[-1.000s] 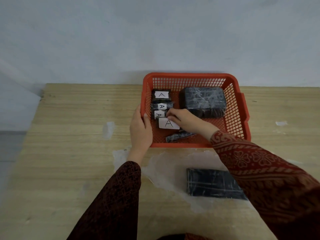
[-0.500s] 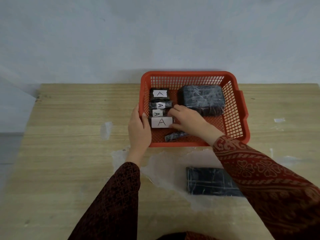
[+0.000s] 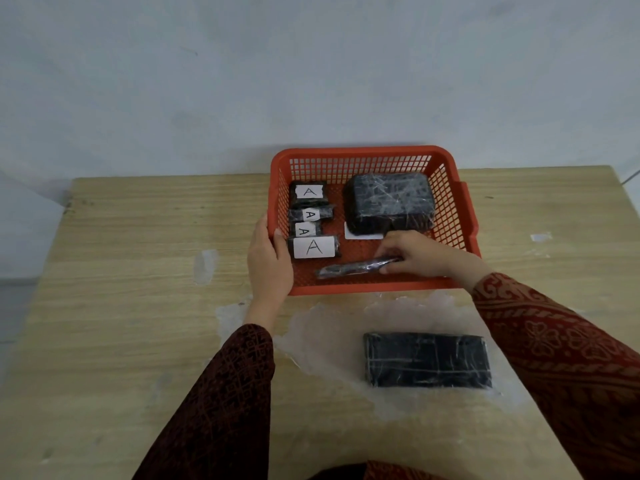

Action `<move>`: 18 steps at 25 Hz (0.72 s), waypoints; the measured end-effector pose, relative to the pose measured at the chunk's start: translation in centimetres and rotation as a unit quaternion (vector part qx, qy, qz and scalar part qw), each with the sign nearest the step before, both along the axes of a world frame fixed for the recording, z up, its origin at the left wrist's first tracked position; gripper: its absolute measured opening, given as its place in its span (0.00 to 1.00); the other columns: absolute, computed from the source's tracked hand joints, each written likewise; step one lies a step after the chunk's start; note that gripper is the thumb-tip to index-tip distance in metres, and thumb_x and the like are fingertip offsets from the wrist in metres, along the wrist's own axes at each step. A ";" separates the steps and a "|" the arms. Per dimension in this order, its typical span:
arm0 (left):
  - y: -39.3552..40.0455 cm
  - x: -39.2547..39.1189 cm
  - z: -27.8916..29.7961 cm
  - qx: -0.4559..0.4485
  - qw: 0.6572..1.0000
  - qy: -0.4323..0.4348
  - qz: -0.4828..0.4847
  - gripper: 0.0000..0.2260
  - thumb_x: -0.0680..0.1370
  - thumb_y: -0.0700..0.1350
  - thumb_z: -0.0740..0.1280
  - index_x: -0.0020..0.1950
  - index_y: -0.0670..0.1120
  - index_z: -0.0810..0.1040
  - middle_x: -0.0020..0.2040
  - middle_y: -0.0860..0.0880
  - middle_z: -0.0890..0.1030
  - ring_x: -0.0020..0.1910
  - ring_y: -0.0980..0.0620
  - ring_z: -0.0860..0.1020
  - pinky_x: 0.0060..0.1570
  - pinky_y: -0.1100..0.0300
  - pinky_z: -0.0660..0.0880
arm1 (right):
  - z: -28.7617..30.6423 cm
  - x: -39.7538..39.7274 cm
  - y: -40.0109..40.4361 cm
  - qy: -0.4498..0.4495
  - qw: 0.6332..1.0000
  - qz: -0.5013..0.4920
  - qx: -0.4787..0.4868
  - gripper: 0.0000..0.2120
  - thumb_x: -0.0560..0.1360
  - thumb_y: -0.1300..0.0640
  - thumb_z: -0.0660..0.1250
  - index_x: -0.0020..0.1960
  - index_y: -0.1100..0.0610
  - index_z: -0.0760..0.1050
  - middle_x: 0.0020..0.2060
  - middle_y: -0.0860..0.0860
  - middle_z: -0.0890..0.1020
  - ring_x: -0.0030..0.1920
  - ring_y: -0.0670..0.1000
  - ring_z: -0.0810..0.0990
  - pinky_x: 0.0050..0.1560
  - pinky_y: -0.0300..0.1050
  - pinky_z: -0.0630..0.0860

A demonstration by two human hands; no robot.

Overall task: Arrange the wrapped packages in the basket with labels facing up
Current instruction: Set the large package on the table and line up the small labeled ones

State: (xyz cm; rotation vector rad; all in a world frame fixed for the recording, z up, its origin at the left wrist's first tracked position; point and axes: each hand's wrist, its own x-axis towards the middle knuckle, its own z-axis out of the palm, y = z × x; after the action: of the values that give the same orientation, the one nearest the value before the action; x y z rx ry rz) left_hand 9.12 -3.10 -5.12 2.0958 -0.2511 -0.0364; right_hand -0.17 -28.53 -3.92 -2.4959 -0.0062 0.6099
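A red plastic basket (image 3: 367,288) stands at the table's far edge. Along its left side lies a column of several small black wrapped packages (image 3: 313,221) with white "A" labels facing up. A large black wrapped package (image 3: 391,202) fills the back right, with a white label (image 3: 362,234) poking out from under its near edge. My left hand (image 3: 269,261) grips the basket's left rim. My right hand (image 3: 415,254) is closed on a thin dark wrapped package (image 3: 349,269) lying near the basket's front wall.
A flat black wrapped package (image 3: 427,360) lies on a sheet of clear film (image 3: 329,341) on the wooden table (image 3: 138,306) in front of the basket. A pale wall stands right behind the basket.
My right hand left the large labelled package in the left column and moved right and toward me onto the thin package. The left hand stayed on the rim.
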 end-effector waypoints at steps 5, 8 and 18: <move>0.1 0.1 -0.1 -0.006 1.000 0.001 -0.002 0.17 0.83 0.44 0.54 0.72 0.44 0.66 0.64 0.46 0.76 0.61 0.51 0.74 0.63 0.52 0.73 | -0.3 0.6 1.6 0.045 0.998 0.004 0.043 0.09 0.76 0.53 0.66 0.56 0.50 0.78 0.48 0.42 0.78 0.47 0.39 0.75 0.45 0.31 0.69; 0.1 0.1 -0.2 0.002 1.000 -0.004 -0.005 0.18 0.82 0.44 0.54 0.72 0.43 0.66 0.65 0.46 0.76 0.62 0.50 0.74 0.64 0.49 0.73 | -1.3 1.2 3.1 0.027 0.998 -0.026 0.041 0.05 0.75 0.53 0.67 0.50 0.53 0.78 0.43 0.46 0.79 0.44 0.45 0.77 0.41 0.34 0.70; -0.4 -0.4 0.6 0.160 0.980 -0.112 0.021 0.19 0.80 0.41 0.59 0.72 0.42 0.65 0.65 0.42 0.74 0.63 0.44 0.72 0.63 0.48 0.70 | -0.2 0.9 3.6 -0.051 0.992 -0.101 0.055 0.06 0.75 0.54 0.67 0.51 0.51 0.78 0.43 0.45 0.80 0.43 0.42 0.78 0.46 0.37 0.76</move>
State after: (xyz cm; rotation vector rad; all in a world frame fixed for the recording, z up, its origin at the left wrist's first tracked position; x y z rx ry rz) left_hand 8.75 -3.45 -4.55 2.4275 -0.3553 0.1993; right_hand 0.68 -24.92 -4.16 -2.3806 0.1679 0.3875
